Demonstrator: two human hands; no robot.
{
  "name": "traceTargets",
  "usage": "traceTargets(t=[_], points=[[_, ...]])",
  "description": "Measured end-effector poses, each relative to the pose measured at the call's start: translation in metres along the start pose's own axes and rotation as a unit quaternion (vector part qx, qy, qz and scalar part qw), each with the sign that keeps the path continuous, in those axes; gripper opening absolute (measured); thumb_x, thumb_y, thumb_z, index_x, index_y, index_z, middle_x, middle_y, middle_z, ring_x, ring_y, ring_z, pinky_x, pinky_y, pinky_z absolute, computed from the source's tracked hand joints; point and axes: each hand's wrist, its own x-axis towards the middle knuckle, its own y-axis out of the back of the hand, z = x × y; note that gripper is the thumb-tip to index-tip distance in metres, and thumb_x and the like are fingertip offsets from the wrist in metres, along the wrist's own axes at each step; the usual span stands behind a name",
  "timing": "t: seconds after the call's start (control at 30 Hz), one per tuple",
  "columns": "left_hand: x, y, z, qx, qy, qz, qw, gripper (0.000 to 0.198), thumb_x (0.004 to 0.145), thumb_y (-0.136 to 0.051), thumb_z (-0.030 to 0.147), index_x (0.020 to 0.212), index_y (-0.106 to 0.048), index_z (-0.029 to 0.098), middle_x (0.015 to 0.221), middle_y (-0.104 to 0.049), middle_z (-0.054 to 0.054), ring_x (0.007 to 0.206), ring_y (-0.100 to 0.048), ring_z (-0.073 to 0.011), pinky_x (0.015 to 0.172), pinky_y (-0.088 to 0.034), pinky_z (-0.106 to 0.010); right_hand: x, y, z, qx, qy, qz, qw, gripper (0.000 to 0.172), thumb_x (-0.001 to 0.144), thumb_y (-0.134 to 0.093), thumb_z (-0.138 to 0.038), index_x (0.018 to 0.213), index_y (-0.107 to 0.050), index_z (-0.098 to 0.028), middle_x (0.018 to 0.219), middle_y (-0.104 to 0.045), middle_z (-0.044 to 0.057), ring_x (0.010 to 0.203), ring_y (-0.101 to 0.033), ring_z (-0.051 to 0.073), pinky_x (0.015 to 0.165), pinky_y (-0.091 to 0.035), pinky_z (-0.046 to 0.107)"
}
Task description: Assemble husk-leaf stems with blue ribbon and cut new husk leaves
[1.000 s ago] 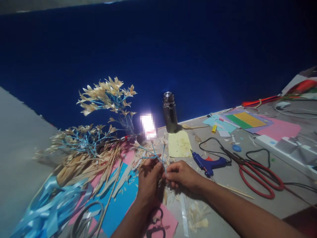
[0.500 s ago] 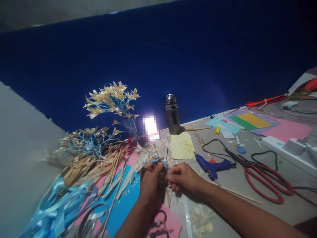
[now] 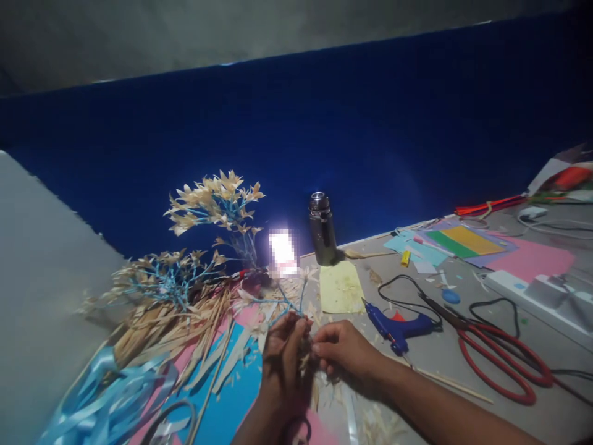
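My left hand (image 3: 283, 360) is closed around the base of a small blue-wrapped twig (image 3: 283, 301) tipped with pale dried leaves, which sticks up from the fist. My right hand (image 3: 345, 353) pinches at the same base from the right, fingertips touching the left hand. Both hands hover low over the table (image 3: 445, 364), above blue paper (image 3: 231, 395) and pale leaf scraps. What the right fingertips pinch is too small to make out.
Finished leaf branches (image 3: 213, 204) and dried strips (image 3: 176, 321) lie at left with light blue ribbon (image 3: 97, 402). A dark metal bottle (image 3: 323, 228), yellow sheet (image 3: 341, 286), blue glue gun (image 3: 399, 326), red scissors (image 3: 504, 358), coloured papers (image 3: 463, 241) and a white power strip (image 3: 542, 293) are to the right.
The view has tilted so everything sits lower in frame. The hands stay together on the twig, which now points slightly more upright.
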Motion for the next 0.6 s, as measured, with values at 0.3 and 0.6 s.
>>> traceTargets(t=[0.3, 0.6], points=[[0.012, 0.004, -0.024, 0.065, -0.013, -0.038, 0.997, 0.032, 0.066, -0.086, 0.042, 0.077, -0.072, 0.015, 0.069, -0.070, -0.004, 0.059, -0.065, -0.0186, 0.055, -0.052, -0.028, 0.003, -0.001, 0.001, -0.012, 0.021, 0.011, 1.000, 0.035, 0.061, -0.078, -0.043, 0.074, -0.062, -0.015, 0.051, -0.060, -0.002, 0.041, -0.052, 0.011, 0.042, -0.041, 0.023], [0.011, 0.003, -0.045, 0.091, -0.085, 0.044, 0.991, 0.028, 0.064, -0.084, 0.045, 0.074, -0.076, 0.020, 0.079, -0.071, -0.007, 0.073, -0.071, -0.0270, 0.059, -0.056, -0.033, 0.000, -0.005, 0.008, -0.016, 0.075, 0.001, 0.997, 0.029, 0.065, -0.075, -0.039, 0.070, -0.063, -0.014, 0.051, -0.056, -0.002, 0.043, -0.048, 0.008, 0.043, -0.035, 0.020]])
